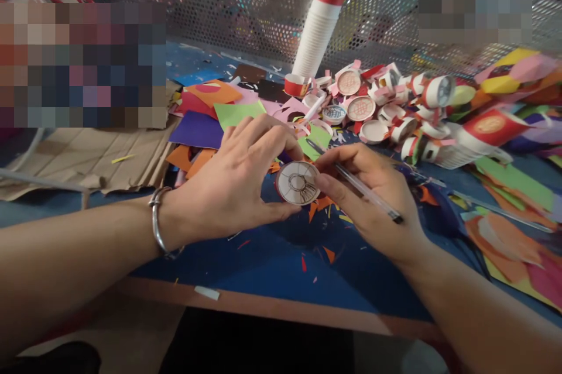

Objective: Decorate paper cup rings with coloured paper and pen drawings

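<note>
My left hand [239, 178] and my right hand [369, 198] meet over the blue table top [272, 263], both gripping a cut-off paper cup bottom [298, 182] with pen lines drawn on its round white face. The left thumb and fingers curl around its left side. My right hand also pinches a clear ballpoint pen [357, 184] that lies across its fingers, tip toward the cup bottom. A metal bangle [157, 225] sits on my left wrist.
A heap of cut cup bottoms [373, 107] lies behind my hands, with a tall stack of paper cups [322, 17] leaning against a perforated metal screen. Coloured paper sheets [219, 110] and scraps cover the table left and right. Cardboard [88, 154] lies at left.
</note>
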`<state>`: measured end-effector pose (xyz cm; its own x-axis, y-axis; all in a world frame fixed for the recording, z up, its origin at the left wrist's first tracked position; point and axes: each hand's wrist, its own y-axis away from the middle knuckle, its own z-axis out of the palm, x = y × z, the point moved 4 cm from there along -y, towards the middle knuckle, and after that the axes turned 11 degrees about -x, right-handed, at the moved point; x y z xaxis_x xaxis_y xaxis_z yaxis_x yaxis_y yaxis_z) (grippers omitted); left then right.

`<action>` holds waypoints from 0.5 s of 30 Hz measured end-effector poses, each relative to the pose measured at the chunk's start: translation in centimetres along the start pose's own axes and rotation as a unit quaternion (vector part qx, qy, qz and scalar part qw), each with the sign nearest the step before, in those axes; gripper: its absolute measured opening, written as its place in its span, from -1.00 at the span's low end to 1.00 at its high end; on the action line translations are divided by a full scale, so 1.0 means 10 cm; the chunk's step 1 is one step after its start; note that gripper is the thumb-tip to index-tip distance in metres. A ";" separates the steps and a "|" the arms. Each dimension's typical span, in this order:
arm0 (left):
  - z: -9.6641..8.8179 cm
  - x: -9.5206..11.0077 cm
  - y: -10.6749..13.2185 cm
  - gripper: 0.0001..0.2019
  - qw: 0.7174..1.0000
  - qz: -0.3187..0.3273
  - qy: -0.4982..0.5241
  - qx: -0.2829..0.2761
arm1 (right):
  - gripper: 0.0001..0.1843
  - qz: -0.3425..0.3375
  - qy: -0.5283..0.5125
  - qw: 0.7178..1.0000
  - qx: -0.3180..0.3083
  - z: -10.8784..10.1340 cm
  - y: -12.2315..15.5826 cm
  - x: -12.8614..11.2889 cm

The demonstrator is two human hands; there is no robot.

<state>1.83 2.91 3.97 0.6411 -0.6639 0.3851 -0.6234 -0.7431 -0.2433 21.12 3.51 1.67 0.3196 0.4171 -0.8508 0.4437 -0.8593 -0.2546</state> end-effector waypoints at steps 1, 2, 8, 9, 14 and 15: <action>0.01 0.00 0.00 -0.58 1.000 0.000 0.010 -0.003 | -0.83 -0.002 -0.005 1.000 -0.005 0.00 0.00 0.01; 0.02 -0.01 0.00 -0.57 1.000 0.000 0.028 -0.006 | -0.83 -0.003 -0.008 1.000 -0.009 0.00 0.00 0.01; 0.08 -0.12 -0.05 -0.56 0.969 -0.048 0.238 -0.046 | -0.83 -0.011 0.004 0.999 -0.047 -0.01 0.02 0.05; 0.09 -0.13 -0.07 -0.59 0.960 -0.054 0.268 -0.061 | -0.83 -0.013 0.010 0.999 -0.051 -0.01 0.03 0.05; 0.18 -0.13 -0.08 -0.70 0.867 -0.122 0.455 -0.163 | -0.82 -0.023 0.015 0.998 -0.056 0.00 0.04 0.01; 0.19 -0.12 -0.07 -0.70 0.840 -0.139 0.494 -0.174 | -0.82 -0.029 0.015 0.998 -0.054 0.00 0.04 0.00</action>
<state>2.37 4.08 2.00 0.2057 0.0529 0.9772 -0.7143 -0.6744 0.1869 21.26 3.16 1.54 0.3154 0.4746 -0.8217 0.5494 -0.7974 -0.2497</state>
